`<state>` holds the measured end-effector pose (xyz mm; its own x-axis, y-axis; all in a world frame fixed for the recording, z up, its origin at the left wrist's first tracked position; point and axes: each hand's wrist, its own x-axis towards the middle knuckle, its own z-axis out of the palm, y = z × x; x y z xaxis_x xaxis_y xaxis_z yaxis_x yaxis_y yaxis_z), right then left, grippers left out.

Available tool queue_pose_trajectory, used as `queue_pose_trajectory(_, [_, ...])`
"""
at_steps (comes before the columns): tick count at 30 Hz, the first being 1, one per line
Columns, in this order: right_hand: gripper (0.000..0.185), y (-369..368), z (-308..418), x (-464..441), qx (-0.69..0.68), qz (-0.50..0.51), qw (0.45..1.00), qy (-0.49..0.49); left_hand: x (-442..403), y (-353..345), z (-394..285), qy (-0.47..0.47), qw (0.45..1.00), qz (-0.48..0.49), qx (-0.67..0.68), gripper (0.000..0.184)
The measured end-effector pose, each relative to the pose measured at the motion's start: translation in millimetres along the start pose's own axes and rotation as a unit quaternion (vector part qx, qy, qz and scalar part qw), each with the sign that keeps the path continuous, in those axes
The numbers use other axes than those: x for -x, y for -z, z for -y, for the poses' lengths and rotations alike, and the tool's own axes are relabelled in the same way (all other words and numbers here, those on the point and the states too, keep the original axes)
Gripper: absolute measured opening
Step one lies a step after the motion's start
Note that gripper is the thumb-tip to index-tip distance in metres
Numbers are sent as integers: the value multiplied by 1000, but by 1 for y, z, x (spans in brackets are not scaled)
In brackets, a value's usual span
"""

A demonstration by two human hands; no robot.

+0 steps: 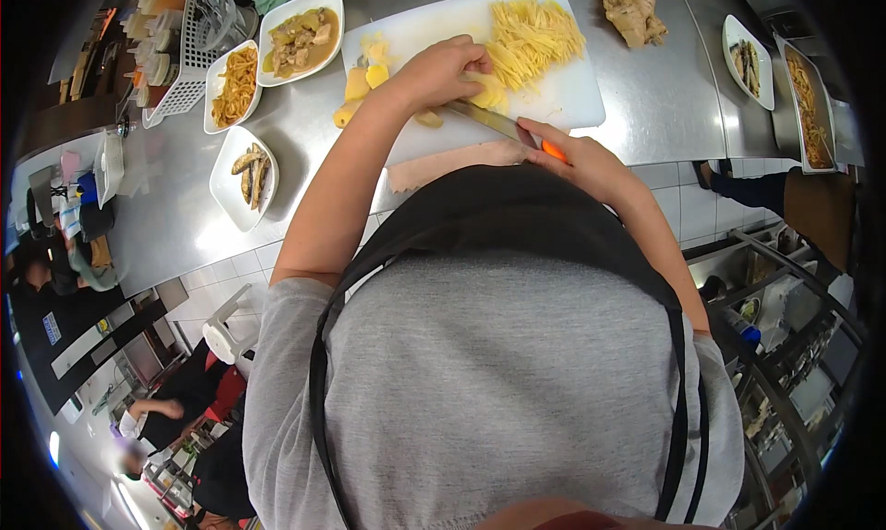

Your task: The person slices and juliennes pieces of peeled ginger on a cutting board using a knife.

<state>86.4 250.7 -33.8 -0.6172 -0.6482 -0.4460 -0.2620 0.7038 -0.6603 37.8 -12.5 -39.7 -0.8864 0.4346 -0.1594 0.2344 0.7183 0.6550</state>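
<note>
Head view: your right hand (586,165) is wrapped around the orange handle of the knife (498,124), with its blade right by your left hand (452,73). That left one is curled over the yellow slices (489,93), though I can't tell if it's pinching them or just resting there. The slices, looks like ginger, sit mid-board, touching the shredded pile (535,45) on the white cutting board (577,110). I'd guess they're light, firm but bendy, and kinda slick when wet, so press from the top with fingertips tucked. Knife's probably easy to control close to the blade end of the handle.

Containers: left of the board there's a bowl of chunky stew (329,2), a bowl of brown strips (218,70) and a dish of small fish (227,193). Over right, another fish dish (732,33) sits beside a metal tray (818,169) of brownish food.
</note>
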Motion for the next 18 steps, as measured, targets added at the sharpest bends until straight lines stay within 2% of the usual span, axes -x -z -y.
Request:
queue_pose_trajectory(11, [50, -1, -1, 0, -10, -2, 1000, 1, 1, 1, -6, -47, 999, -14, -15, 20])
queue_pose_trajectory(14, [50, 0, 1, 1, -19, -3, 1000, 1, 4, 1, -9, -55, 997, -48, -13, 18])
queue_pose_trajectory(18, [50, 0, 1, 1, -18, -10, 1000, 8, 9, 0, -7, -50, 997, -43, 28, 16])
